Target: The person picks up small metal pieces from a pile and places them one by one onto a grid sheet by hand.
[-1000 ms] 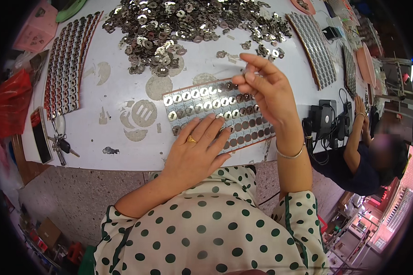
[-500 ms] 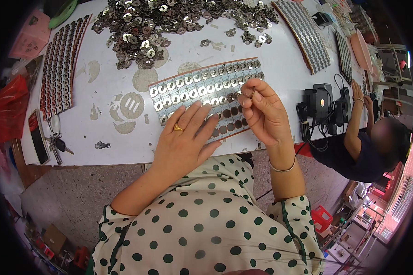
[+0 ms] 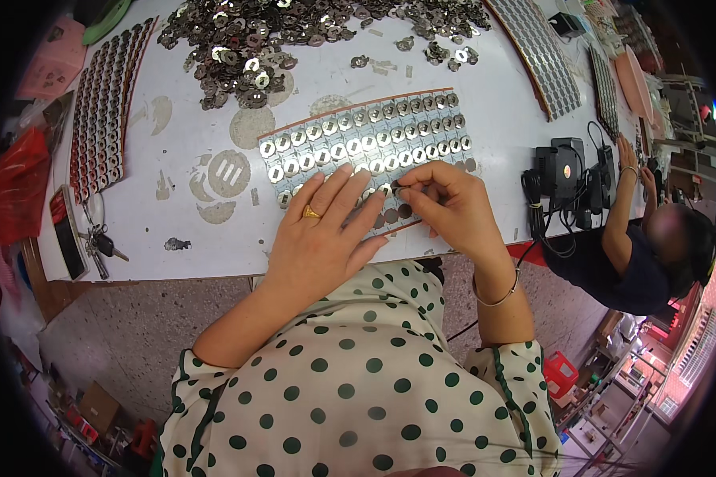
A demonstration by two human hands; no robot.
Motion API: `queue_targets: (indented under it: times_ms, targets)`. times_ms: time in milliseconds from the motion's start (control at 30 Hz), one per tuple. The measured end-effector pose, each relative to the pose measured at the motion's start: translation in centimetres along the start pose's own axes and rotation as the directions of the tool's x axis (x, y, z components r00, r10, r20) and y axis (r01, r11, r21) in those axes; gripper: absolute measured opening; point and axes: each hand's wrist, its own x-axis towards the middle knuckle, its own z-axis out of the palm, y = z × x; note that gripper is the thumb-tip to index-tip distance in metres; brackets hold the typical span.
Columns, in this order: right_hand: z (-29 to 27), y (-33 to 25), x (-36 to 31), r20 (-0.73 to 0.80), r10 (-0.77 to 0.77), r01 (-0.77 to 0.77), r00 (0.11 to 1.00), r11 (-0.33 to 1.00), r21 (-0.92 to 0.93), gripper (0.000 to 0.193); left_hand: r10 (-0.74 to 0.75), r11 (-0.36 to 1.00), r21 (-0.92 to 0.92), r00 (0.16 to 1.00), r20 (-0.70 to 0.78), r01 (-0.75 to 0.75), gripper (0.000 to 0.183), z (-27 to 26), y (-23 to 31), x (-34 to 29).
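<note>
Over one panel (image 3: 358, 133): left hand (image 3: 314, 236) flat, right hand (image 3: 457, 210) pinching one disc (image 3: 396, 190).

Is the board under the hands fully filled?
Partly: metal pieces fill the upper rows; dark discs lie bare by the right hand.

A disc-studded panel (image 3: 348, 145) has the left hand (image 3: 320, 230) spread at seven o'clock, right hand (image 3: 455, 208) at four, heaped metal pieces (image 3: 239, 57) toward eleven.
</note>
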Motion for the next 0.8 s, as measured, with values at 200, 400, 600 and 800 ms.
queue_targets:
  times_ms: [200,400,600,800]
  targets:
    - [0.6,-0.6,0.1,-0.047,-0.126,0.121,0.991,0.987,-0.108,0.016,0.001,1.000,0.014,1.000,0.005,-0.001,0.051,0.1,0.1,-0.1]
    - [0.8,0.3,-0.2,-0.075,-0.208,0.189,0.975,0.960,-0.204,0.018,0.003,1.000,0.016,1.000,0.012,-0.003,0.050,-0.1,0.2,0.1]
    - [0.1,-1.1,0.1,0.004,-0.334,0.312,0.942,0.875,-0.371,0.014,0.002,1.000,0.017,1.000,0.019,-0.002,0.048,0.0,0.0,-0.1]
    - [0.0,-3.9,6.5,-0.150,-0.644,0.421,0.750,0.640,-0.643,0.015,0.009,0.999,0.030,1.000,0.009,-0.009,0.045,-0.1,0.0,-0.1]
